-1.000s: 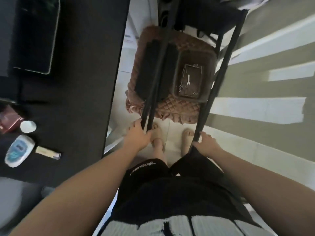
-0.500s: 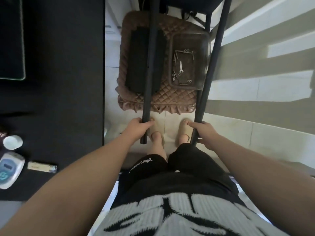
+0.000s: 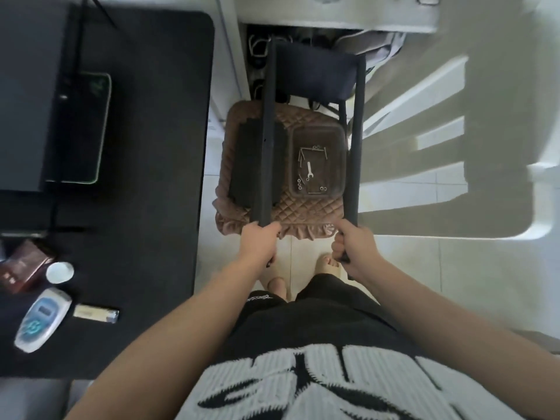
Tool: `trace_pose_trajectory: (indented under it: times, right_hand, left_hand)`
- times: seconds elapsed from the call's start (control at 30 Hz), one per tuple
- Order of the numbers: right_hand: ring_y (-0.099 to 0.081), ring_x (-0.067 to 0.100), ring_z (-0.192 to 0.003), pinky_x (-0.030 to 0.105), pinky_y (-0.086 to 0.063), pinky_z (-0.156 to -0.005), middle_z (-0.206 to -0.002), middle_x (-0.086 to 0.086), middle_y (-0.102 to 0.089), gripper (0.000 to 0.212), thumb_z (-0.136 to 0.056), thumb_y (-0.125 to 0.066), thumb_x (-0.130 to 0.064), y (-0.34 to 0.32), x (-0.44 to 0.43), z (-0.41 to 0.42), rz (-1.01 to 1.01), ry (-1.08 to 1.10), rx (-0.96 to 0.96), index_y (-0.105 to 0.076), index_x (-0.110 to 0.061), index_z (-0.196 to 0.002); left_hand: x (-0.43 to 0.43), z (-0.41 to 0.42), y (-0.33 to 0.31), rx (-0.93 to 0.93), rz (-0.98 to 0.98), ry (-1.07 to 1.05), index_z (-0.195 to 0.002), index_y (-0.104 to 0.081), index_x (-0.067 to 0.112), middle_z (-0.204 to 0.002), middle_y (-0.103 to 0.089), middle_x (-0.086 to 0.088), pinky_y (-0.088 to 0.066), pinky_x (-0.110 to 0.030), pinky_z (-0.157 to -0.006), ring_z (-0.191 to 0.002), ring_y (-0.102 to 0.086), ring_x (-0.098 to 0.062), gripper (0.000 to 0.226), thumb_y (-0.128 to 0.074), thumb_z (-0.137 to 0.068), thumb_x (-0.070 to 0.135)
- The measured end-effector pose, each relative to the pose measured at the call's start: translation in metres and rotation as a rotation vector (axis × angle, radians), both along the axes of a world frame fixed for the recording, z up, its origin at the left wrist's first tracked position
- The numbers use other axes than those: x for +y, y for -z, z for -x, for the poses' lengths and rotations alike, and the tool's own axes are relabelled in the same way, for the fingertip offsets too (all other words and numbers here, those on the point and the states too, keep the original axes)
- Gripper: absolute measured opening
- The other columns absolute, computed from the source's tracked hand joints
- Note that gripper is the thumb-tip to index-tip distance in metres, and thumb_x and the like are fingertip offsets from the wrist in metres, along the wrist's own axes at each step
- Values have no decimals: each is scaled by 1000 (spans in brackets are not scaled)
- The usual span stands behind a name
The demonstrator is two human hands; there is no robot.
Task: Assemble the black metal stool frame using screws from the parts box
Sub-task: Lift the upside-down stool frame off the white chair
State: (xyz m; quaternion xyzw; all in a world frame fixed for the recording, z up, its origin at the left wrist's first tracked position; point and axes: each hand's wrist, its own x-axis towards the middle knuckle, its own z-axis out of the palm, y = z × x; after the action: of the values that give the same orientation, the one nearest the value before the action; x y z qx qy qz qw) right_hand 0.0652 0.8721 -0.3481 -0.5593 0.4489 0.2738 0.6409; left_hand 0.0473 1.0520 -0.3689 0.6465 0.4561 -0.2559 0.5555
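Note:
The black metal stool frame (image 3: 357, 140) stands in front of me with two long legs pointing toward me and a dark seat panel at its far end. My left hand (image 3: 257, 242) grips the near end of the left leg (image 3: 266, 153). My right hand (image 3: 353, 248) grips the near end of the right leg. Below the frame, a clear parts box (image 3: 318, 160) holds screws, washers and a small wrench (image 3: 309, 171). The box sits on a brown quilted cushion (image 3: 303, 210) next to a flat black part (image 3: 242, 165).
A black desk (image 3: 145, 177) runs along the left with a monitor base, a white cup (image 3: 59, 272), a white-blue device (image 3: 41, 318) and a lighter (image 3: 95, 313). My feet in sandals stand on pale floor tiles (image 3: 424, 268). Cables lie beyond the frame.
The view has pulled back and up, and the frame now points straight away from me. Both hands slid to the leg ends and now wrap them more firmly.

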Motion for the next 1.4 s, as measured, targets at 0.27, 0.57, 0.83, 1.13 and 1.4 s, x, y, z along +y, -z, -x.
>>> trace_pose_trajectory:
  times: [0.27,0.57,0.83,1.13,1.4]
  right_hand:
    - [-23,10,-39,23,-22,-36,-48,-6,-28,26,-98,-54,-8,-50,-1,12,-10,-23,-150,-41,-17,-77]
    - [-23,12,-38,22,-26,-35,-48,-3,-27,39,-98,-56,-10,-110,-7,24,-12,-72,-377,-35,-19,-66]
    - [-27,15,-35,21,-27,-37,-45,-1,-30,50,-99,-58,-11,-158,-5,42,-34,12,-645,-47,-29,-54]
    - [-33,13,-32,22,-29,-36,-41,-2,-35,40,-92,-60,-18,-233,-17,45,16,146,-1033,-52,-27,-54]
    - [-29,16,-34,22,-29,-40,-43,-4,-32,38,-87,-58,-17,-283,-89,45,188,390,-1207,-43,-30,-55]
  left_hand:
    - [3,18,-37,-133,-33,6,-86,-56,14,-60,-50,-4,-37,-22,-38,-38,-45,-11,11,-59,-91,23]
    - [-4,27,-103,-337,-23,14,-71,-46,13,-50,-43,-3,-34,-20,-35,-34,-42,-12,25,-58,-92,19]
    - [-17,35,-162,-628,58,44,-57,-46,19,-42,-39,-2,-35,-25,-38,-36,-39,-16,34,-65,-80,34]
    - [-47,10,-232,-965,129,190,-61,-53,30,-48,-43,0,-39,-23,-41,-38,-42,-14,24,-67,-71,47]
    - [-131,-29,-289,-1227,241,380,-67,-36,-3,-50,-33,-19,-32,-39,-44,-42,-32,-28,51,-64,-76,39]
